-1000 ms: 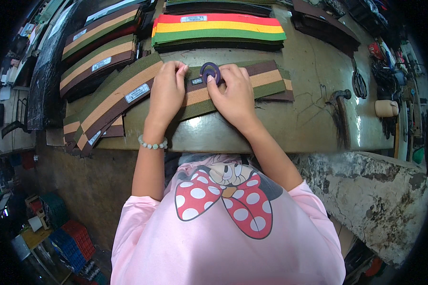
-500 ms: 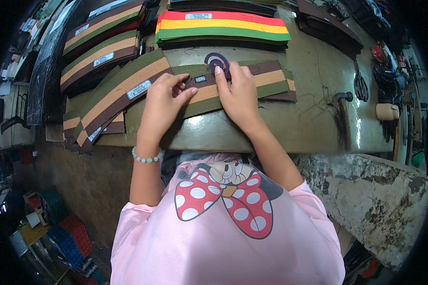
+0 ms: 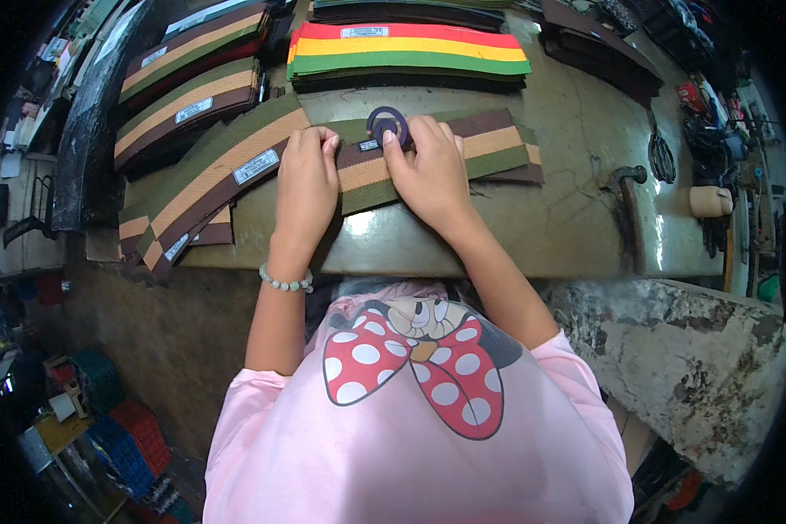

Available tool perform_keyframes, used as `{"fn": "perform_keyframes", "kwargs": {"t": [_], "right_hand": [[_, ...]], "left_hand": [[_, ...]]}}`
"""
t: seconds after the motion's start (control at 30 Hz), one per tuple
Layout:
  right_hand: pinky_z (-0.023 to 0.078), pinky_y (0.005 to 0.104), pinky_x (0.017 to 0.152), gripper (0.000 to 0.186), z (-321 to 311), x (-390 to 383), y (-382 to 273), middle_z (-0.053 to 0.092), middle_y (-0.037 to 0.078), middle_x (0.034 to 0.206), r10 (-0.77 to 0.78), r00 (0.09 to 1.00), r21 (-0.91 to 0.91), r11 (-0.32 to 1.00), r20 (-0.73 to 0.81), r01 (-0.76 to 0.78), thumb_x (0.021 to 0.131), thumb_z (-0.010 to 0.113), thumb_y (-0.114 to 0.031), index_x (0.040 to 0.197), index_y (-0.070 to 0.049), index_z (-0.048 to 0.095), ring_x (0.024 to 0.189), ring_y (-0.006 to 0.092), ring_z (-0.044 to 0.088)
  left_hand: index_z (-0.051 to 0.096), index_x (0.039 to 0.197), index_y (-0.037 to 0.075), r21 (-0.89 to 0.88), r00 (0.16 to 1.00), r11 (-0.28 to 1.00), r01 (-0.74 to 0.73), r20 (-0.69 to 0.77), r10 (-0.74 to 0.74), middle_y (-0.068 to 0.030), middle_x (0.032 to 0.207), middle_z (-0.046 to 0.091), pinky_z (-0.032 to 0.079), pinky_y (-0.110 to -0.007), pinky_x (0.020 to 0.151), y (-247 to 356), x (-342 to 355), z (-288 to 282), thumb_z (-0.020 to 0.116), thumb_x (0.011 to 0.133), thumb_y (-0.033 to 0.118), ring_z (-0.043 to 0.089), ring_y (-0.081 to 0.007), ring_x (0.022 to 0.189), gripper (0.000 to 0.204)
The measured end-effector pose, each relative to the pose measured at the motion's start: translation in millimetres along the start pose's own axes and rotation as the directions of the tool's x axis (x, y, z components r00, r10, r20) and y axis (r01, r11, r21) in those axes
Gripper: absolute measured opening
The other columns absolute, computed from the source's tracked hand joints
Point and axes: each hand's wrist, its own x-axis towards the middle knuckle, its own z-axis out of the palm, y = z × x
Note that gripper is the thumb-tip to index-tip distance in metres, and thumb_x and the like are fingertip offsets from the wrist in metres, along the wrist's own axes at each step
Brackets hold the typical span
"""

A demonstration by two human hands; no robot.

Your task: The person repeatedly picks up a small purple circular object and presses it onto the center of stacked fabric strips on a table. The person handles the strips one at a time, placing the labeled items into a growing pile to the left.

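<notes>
A striped webbing strip [image 3: 496,144] in brown, tan and green lies across the table in front of me. My right hand [image 3: 430,166] rests over it, thumb pressed on a dark purple ring-shaped piece [image 3: 386,116] whose centre is partly covered. Beside the thumb, a small dark label [image 3: 369,146] sits on the strip. My left hand [image 3: 308,179] is closed at the strip's left end, fingertips pinched together; whatever is between them is hidden. Left of that hand, more striped strips [image 3: 227,162] with white labels fan out in an overlapping pile.
Red, yellow and green strips [image 3: 410,54] are stacked behind my hands. Further striped stacks [image 3: 188,113] stand at the back left, and dark brown strips [image 3: 598,48] at the back right. A hammer [image 3: 624,177] and a tan spool [image 3: 710,202] are at the table's right side.
My left hand has turned more upright, and its spread fingers have closed together at the strip's end. My right hand has shifted slightly left with the purple ring-shaped piece.
</notes>
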Motion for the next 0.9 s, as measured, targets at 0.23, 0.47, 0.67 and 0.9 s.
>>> {"fn": "perform_keyframes", "kwargs": {"t": [0.23, 0.47, 0.67, 0.9], "right_hand": [[0.034, 0.0439, 0.093, 0.025, 6.0, -4.2, -9.4, 0.065, 0.009, 0.107, -0.035, 0.999, 0.006, 0.999, 0.000, 0.035, 0.091, 0.062, -0.027, 0.099, -0.004, 0.067, 0.100, 0.0293, 0.055], [0.034, 0.0443, 0.095, 0.027, 8.7, -6.4, -7.8, 0.064, 0.009, 0.109, -0.051, 0.999, -0.050, 0.997, 0.007, 0.051, 0.091, 0.063, -0.028, 0.102, -0.004, 0.068, 0.102, 0.0287, 0.055], [0.045, 0.0347, 0.083, 0.034, -14.1, 10.6, 10.2, 0.065, 0.007, 0.102, 0.082, 0.995, 0.282, 0.955, 0.056, -0.095, 0.095, 0.066, -0.033, 0.106, -0.001, 0.067, 0.093, 0.0190, 0.059], [0.041, 0.0190, 0.060, 0.022, -160.9, -12.6, 122.1, 0.061, -0.001, 0.083, 0.576, 0.758, 0.630, 0.719, -0.305, -0.293, 0.096, 0.071, -0.023, 0.099, -0.002, 0.068, 0.069, 0.0051, 0.051]], "left_hand": [[0.062, 0.107, -0.002, -0.454, 0.881, 0.795, 0.402, -0.045, -0.471, -0.0054, 0.081, 0.060, 0.046, -0.026, 0.063, -14.8, -8.9, -17.4, 0.059, 0.102, 0.020, 0.056, -0.0111, 0.069, 0.023], [0.066, 0.106, -0.002, -0.600, 0.890, 0.720, 0.350, -0.027, -0.455, -0.0023, 0.084, 0.062, 0.047, -0.020, 0.063, -0.3, -26.2, -58.2, 0.059, 0.102, 0.012, 0.056, -0.0062, 0.071, 0.016], [0.060, 0.132, 0.001, -0.512, 0.839, 0.847, 0.142, 0.516, 0.172, -0.0197, 0.109, 0.071, 0.053, -0.037, 0.089, 65.4, -43.4, -48.2, 0.069, 0.088, 0.007, 0.069, -0.0325, 0.101, 0.045], [0.064, 0.116, 0.000, 0.091, 0.970, 0.989, -0.118, 0.223, 0.096, -0.0138, 0.121, 0.059, 0.044, -0.040, 0.098, 22.4, -3.8, -24.8, 0.077, 0.083, 0.025, 0.053, -0.0327, 0.115, 0.044]]}}
